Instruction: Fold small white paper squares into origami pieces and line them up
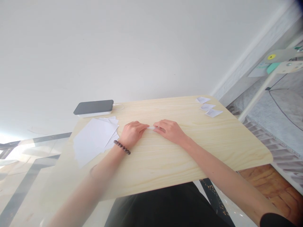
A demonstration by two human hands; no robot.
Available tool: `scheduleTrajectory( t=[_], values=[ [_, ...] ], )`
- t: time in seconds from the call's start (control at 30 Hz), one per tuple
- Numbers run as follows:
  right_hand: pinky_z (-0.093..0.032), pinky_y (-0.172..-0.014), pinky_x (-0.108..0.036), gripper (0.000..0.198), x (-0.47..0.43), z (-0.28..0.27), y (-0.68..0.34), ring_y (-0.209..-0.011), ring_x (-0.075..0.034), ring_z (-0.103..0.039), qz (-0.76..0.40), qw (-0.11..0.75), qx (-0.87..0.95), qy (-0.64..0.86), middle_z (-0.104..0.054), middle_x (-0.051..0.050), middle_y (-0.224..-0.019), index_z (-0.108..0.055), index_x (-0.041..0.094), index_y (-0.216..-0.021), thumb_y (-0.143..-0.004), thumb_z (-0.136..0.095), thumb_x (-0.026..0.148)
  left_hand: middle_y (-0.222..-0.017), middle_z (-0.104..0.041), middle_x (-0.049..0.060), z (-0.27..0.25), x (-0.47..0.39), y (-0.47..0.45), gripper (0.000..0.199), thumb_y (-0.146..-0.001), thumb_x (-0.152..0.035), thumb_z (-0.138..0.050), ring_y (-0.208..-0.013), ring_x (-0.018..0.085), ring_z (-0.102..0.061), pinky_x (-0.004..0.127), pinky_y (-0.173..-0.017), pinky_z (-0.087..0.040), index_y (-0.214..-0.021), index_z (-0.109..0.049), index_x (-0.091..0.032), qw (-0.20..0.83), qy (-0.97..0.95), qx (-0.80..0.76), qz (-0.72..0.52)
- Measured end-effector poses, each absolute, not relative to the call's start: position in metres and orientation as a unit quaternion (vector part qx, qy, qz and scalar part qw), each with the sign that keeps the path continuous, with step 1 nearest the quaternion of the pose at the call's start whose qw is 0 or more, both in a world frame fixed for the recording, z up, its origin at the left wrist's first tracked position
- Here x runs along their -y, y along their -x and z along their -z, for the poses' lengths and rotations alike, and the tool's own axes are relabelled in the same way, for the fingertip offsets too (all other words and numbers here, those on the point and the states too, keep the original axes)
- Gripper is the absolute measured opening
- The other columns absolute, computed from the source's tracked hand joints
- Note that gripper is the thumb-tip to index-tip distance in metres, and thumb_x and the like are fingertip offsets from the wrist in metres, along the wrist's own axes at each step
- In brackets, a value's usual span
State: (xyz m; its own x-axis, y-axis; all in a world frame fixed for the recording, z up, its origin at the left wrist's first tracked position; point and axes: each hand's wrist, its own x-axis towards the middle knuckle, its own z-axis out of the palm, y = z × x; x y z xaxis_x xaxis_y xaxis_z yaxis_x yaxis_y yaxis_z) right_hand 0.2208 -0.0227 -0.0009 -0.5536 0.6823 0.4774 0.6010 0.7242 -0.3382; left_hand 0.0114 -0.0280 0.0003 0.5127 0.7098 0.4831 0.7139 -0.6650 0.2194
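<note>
A narrow piece of white folded paper (151, 127) spans the small gap between my two hands over the middle of the table. My left hand (133, 131), with a dark bead bracelet at the wrist, pinches its left end. The other end is in the fingers of my right hand (169, 130), which cover much of it. Left of my left hand lies a loose stack of white paper sheets (91, 142). At the table's far right corner are three small folded papers (207, 107), set in a slanting row.
A box with a dark top (94, 107) stands at the back left, a pale cable at its right end. The light wood table (180, 167) meets a white wall (142, 53). Beyond its right edge rises a pale metal frame (260, 91).
</note>
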Motion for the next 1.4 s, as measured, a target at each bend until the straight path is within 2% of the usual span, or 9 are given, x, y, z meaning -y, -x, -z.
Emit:
scheduleTrajectory(
  t=[0.1, 0.37, 0.43, 0.57, 0.63, 0.8, 1.0, 1.17, 1.4],
  values=[
    [-0.041, -0.072, -0.026, 0.021, 0.023, 0.001, -0.219, -0.079, -0.014, -0.057, -0.052, 0.295, 0.880, 0.368, -0.064, -0.003, -0.085, -0.058, 0.019, -0.090, -0.087, -0.042, 0.032, -0.077, -0.067, 0.004, 0.000, 0.029, -0.013, 0.023, -0.086, -0.025, -0.043, -0.072, 0.014, -0.058, 0.027, -0.066, -0.043, -0.093, -0.064, -0.018, -0.012, 0.878, 0.394, 0.270],
    [-0.040, -0.068, -0.024, 0.022, 0.025, 0.000, -0.220, -0.074, -0.013, -0.057, -0.036, 0.296, 0.885, 0.357, -0.064, -0.002, -0.080, -0.059, 0.019, -0.087, -0.088, -0.041, 0.032, -0.068, -0.065, 0.003, -0.003, 0.030, -0.017, 0.025, -0.087, -0.028, -0.041, -0.065, 0.014, -0.056, 0.028, -0.065, -0.041, -0.087, -0.064, -0.019, -0.008, 0.876, 0.403, 0.264],
    [-0.040, -0.068, -0.023, 0.022, 0.024, 0.000, -0.221, -0.075, -0.012, -0.058, -0.036, 0.305, 0.879, 0.366, -0.064, -0.002, -0.082, -0.059, 0.019, -0.086, -0.088, -0.041, 0.032, -0.074, -0.065, 0.003, -0.005, 0.032, -0.017, 0.025, -0.087, -0.031, -0.041, -0.069, 0.014, -0.057, 0.027, -0.067, -0.042, -0.089, -0.063, -0.020, -0.032, 0.865, 0.423, 0.267],
    [-0.040, -0.066, -0.022, 0.019, 0.024, 0.001, -0.221, -0.076, -0.012, -0.058, -0.039, 0.314, 0.864, 0.392, -0.065, -0.002, -0.086, -0.058, 0.020, -0.088, -0.088, -0.041, 0.029, -0.088, -0.064, 0.002, -0.011, 0.036, -0.018, 0.031, -0.087, -0.039, -0.039, -0.070, 0.013, -0.058, 0.026, -0.066, -0.044, -0.107, -0.057, -0.022, -0.120, 0.834, 0.467, 0.268],
    [-0.040, -0.065, -0.022, 0.017, 0.024, 0.000, -0.222, -0.075, -0.011, -0.058, -0.046, 0.315, 0.861, 0.396, -0.065, -0.001, -0.086, -0.057, 0.020, -0.088, -0.087, -0.042, 0.029, -0.090, -0.062, 0.002, -0.013, 0.037, -0.019, 0.033, -0.087, -0.039, -0.037, -0.070, 0.013, -0.057, 0.026, -0.067, -0.045, -0.110, -0.055, -0.022, -0.168, 0.830, 0.459, 0.269],
    [-0.039, -0.059, -0.021, 0.019, 0.027, -0.004, -0.221, -0.060, -0.009, -0.054, -0.117, 0.306, 0.855, 0.403, -0.063, 0.001, -0.077, -0.054, 0.021, -0.087, -0.086, -0.043, 0.037, -0.085, -0.058, 0.004, -0.013, 0.037, -0.019, 0.034, -0.088, -0.035, -0.035, -0.071, 0.012, -0.056, 0.026, -0.067, -0.045, -0.108, -0.059, -0.021, -0.219, 0.827, 0.427, 0.294],
    [-0.040, -0.054, -0.021, 0.023, 0.024, -0.001, -0.221, -0.054, -0.007, -0.049, -0.209, 0.332, 0.817, 0.422, -0.060, 0.001, -0.078, -0.053, 0.020, -0.088, -0.079, -0.052, 0.040, -0.098, -0.056, 0.005, -0.011, 0.036, -0.018, 0.033, -0.083, -0.029, -0.046, -0.081, 0.013, -0.056, 0.024, -0.066, -0.047, -0.113, -0.054, -0.021, -0.228, 0.820, 0.425, 0.309],
    [-0.040, -0.054, -0.021, 0.018, 0.020, 0.004, -0.223, -0.056, -0.008, -0.048, -0.222, 0.343, 0.817, 0.406, -0.058, 0.000, -0.074, -0.058, 0.018, -0.082, -0.079, -0.052, 0.034, -0.094, -0.061, 0.003, -0.013, 0.035, -0.018, 0.022, -0.082, -0.025, -0.045, -0.084, 0.014, -0.057, 0.026, -0.072, -0.047, -0.096, -0.060, -0.019, -0.236, 0.825, 0.422, 0.294],
    [-0.038, -0.058, -0.021, 0.018, 0.023, 0.003, -0.220, -0.060, -0.008, -0.051, -0.165, 0.303, 0.859, 0.378, -0.059, -0.001, -0.077, -0.061, 0.018, -0.079, -0.082, -0.050, 0.032, -0.086, -0.065, 0.003, -0.012, 0.036, -0.019, 0.023, -0.083, -0.032, -0.043, -0.077, 0.014, -0.059, 0.026, -0.070, -0.047, -0.086, -0.062, -0.019, -0.238, 0.813, 0.437, 0.302]
  ],
)
